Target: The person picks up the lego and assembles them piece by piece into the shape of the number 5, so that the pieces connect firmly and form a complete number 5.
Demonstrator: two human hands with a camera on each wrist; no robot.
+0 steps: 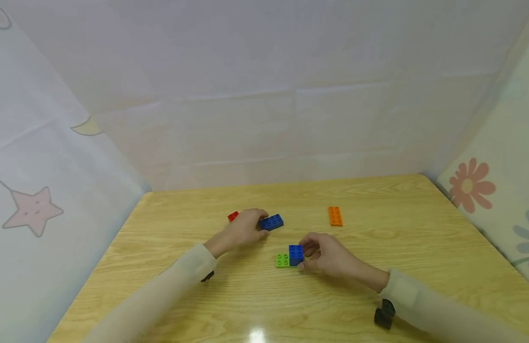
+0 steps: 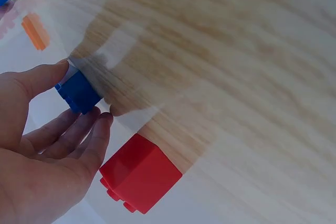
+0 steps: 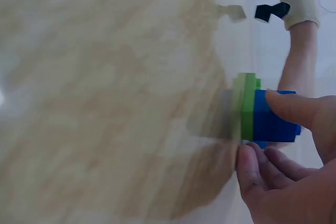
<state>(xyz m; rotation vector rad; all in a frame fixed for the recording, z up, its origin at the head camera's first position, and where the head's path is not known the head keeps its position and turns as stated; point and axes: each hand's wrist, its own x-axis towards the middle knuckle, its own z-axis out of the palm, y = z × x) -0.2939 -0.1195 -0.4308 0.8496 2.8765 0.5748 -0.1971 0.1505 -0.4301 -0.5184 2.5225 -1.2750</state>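
My left hand pinches the near end of a long blue brick lying on the wooden table; in the left wrist view thumb and fingers close on that blue brick. A red brick sits just behind the hand, and shows large as the red brick. My right hand grips a small blue brick stacked on a green plate. In the right wrist view the thumb and fingers hold the blue brick above the green plate.
An orange plate lies flat at the back right of the table. White sheets with star and flower prints wall in the table on the left, back and right. A black strap clip hangs at my right wrist.
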